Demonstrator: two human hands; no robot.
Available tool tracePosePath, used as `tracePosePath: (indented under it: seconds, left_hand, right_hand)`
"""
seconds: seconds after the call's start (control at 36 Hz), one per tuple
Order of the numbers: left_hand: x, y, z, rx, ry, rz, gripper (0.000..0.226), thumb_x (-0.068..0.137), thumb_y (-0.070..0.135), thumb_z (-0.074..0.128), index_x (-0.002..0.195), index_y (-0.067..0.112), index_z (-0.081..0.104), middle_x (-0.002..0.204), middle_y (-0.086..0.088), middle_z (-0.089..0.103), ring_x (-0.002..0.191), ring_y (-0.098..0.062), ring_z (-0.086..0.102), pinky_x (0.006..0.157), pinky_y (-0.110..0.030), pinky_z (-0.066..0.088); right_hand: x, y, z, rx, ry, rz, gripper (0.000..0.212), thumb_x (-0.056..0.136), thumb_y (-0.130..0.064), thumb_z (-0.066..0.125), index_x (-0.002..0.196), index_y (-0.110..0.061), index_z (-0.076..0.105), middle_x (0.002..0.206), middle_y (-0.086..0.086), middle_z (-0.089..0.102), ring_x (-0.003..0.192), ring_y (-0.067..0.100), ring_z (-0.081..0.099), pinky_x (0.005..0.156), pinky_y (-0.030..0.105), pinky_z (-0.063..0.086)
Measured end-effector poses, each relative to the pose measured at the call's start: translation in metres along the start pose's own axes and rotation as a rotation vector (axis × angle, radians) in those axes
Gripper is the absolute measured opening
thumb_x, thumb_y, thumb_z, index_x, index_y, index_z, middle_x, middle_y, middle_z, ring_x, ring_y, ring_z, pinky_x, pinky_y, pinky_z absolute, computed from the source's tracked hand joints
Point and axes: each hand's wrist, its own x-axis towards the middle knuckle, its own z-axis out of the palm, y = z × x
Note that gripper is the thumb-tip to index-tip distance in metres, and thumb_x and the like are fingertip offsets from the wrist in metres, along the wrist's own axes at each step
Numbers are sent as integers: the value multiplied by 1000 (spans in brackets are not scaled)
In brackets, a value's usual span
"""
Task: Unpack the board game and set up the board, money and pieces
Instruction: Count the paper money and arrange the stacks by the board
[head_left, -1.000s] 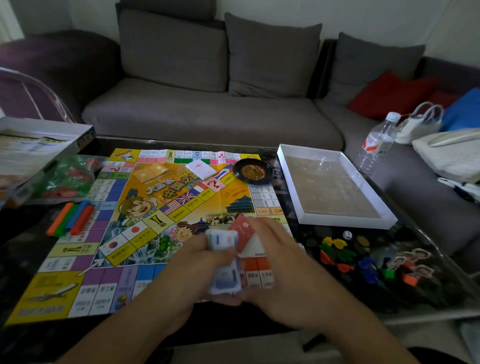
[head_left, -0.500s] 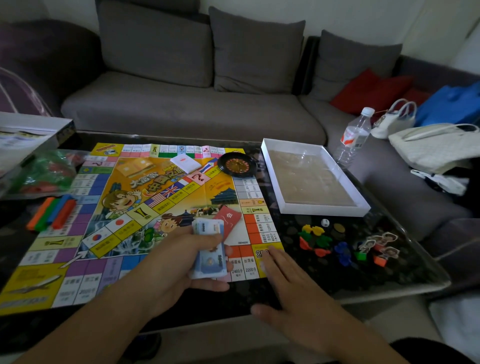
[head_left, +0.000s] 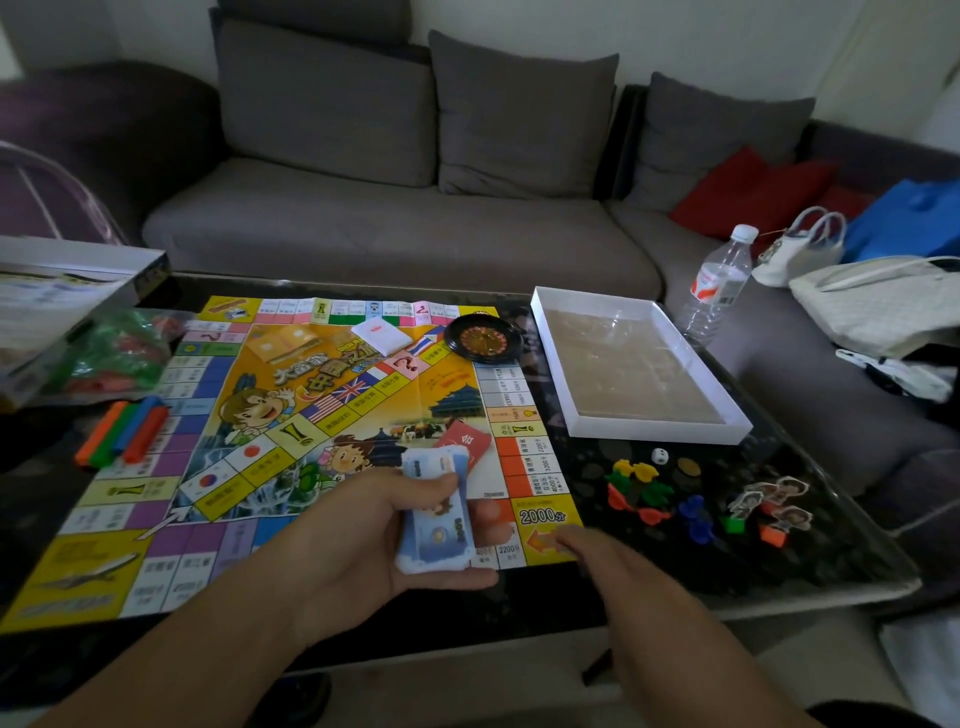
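Where board (head_left: 270, 415) ends, right hand (head_left: 613, 566) flat.

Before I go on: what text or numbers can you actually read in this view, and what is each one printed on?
"2000" in white, above an orange arrow: yellow corner square of the board.
"2200": board edge square beside that corner.
"?": pink square near the board's middle.
Large Chinese title across the board's centre: too blurred to read.
Banknotes held by the left hand: print blurred.
Red card, water bottle label: unreadable.

Head view, looking down over table (head_left: 753, 587).
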Motion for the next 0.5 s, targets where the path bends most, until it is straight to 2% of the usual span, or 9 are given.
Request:
tracePosePath:
  seconds: [0.06,0.11,0.17,0.22,0.25,0.28,0.33,0.39,0.5]
  left_hand:
    - [-1,1,-2,-28,-13,14,41,86,14,64,126,10,67,118,-23,75,108,-43,73,83,-62,60]
    - [2,2,-3,-40,-5,26,45,89,14,64,134,8,65,126,-21,72,115,-42,71,89,-59,61]
    - [3,5,-2,-61,1,51,48,87,16,66,134,8,65,126,-19,73,114,-41,71,89,-54,62]
    - [4,10,-2,-67,-15,74,38,81,18,66,117,9,75,115,-15,77,103,-36,76,78,-48,65]
    - [5,12,-3,-77,-18,79,34,80,18,66,111,10,77,112,-14,79,99,-34,78,75,-47,65]
    - [5,15,-4,-91,-23,85,35,82,18,65,115,10,75,115,-14,78,102,-33,77,78,-49,64]
    - [7,19,-10,-106,-51,114,44,92,18,62,135,12,63,132,-16,70,119,-39,69,97,-55,56]
    - [8,21,-13,-147,-54,149,47,93,18,60,139,10,59,136,-19,67,122,-45,66,103,-58,51]
    - [9,23,-19,-169,4,219,46,79,19,63,123,8,67,117,-18,76,100,-40,76,75,-49,66]
  right_hand:
    - [5,-11,-14,-6,96,9,73,97,-11,62,129,-54,11,144,-17,34,105,3,55,86,20,51]
    - [14,-23,-30,-20,223,15,48,103,-19,56,112,-41,15,121,-14,32,80,2,49,59,20,42]
    - [25,-38,-42,-92,302,-24,41,104,-29,58,109,-36,18,118,-11,31,81,4,51,52,19,38]
    - [42,-46,-46,-124,349,-75,48,96,-26,71,111,-31,25,119,-7,34,87,7,57,44,15,30]
    - [49,-50,-46,-130,339,-106,53,89,-20,77,112,-28,29,119,-4,37,87,9,57,42,13,24]
    - [55,-54,-47,-137,323,-141,57,81,-13,79,112,-26,33,120,-3,39,86,9,55,43,12,19]
    - [66,-64,-46,-126,314,-226,61,70,-2,75,110,-25,35,118,-3,37,79,8,36,44,16,16]
    - [72,-77,-44,-82,287,-310,61,68,-3,72,113,-25,37,118,-3,35,81,7,25,46,17,20]
    - [87,-102,-32,234,221,-362,54,87,-7,66,129,-24,38,123,-10,23,100,5,39,71,17,41]
